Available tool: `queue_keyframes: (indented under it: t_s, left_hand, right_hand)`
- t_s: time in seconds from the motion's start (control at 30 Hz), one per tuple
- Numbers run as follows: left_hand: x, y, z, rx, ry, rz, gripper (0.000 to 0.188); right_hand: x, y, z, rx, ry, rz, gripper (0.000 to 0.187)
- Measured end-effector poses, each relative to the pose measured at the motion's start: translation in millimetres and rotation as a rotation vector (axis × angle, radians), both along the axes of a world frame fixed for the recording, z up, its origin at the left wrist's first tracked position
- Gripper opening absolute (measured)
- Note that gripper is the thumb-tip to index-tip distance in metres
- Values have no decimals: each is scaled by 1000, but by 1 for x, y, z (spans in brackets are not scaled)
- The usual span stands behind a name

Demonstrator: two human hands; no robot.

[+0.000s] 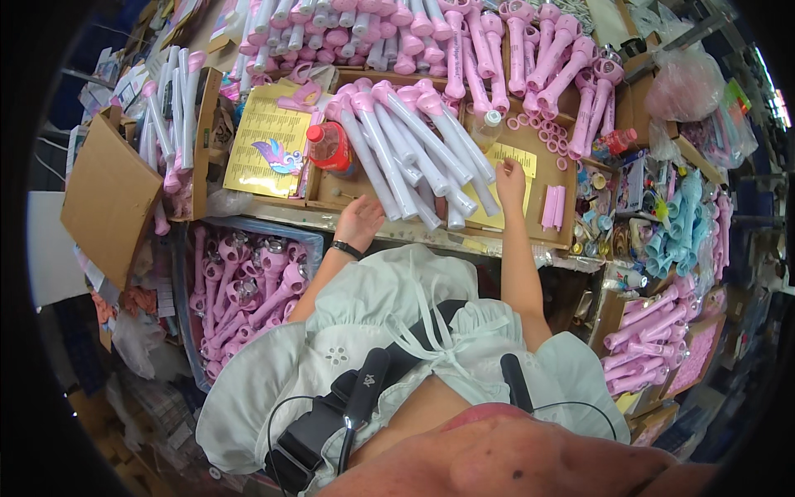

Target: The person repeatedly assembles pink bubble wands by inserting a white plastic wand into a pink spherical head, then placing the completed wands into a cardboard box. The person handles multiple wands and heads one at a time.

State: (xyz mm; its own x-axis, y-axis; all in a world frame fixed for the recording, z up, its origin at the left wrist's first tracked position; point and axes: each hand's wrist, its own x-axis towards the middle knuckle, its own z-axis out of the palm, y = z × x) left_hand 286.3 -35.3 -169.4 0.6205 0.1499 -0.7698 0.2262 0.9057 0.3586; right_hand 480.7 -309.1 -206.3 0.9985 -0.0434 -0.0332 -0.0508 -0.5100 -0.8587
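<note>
In front of me on the workbench lies a heap of white tubes with pink heads [414, 149], their white ends pointing toward me. Beside the heap's left edge, my left hand [359, 222] rests at the bench's front edge, palm partly up and fingers apart, holding nothing. On the other side, my right hand [510, 177] is over a yellow printed sheet [523, 159], its fingers curled together. Whatever it may pinch is too small to make out. A bottle with a white cap [487, 131] and yellowish liquid stands just beyond that hand.
A red-labelled bottle [330, 151] stands left of the heap. Pink rings [546, 131] and short pink pieces [553, 207] lie to the right. Pink wand bodies [563, 50] line the back. A blue-edged bin [192, 311] holds more pink wands. An upright cardboard flap [112, 199] is at left.
</note>
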Motion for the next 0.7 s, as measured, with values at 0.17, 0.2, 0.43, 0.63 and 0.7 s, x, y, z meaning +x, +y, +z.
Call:
queue_keyframes:
  t_s: [0.17, 0.2, 0.43, 0.63, 0.7]
  left_hand:
    - [-20, 11, -1, -88, -122, 2, 22]
    - [-23, 14, 0, -107, -163, 3, 23]
    - [-54, 53, 3, -158, -289, 116, 27]
    - [-83, 86, -10, -195, -302, 178, 28]
    - [-84, 94, -14, -193, -295, 122, 28]
  right_hand:
    - [46, 20, -20, -33, -67, 76, 70]
    - [51, 28, -20, -32, -93, 113, 75]
    - [49, 37, -2, -228, 199, 208, 68]
    - [11, 14, 18, -383, 214, 369, 51]
    - [2, 11, 31, -257, 160, 329, 44]
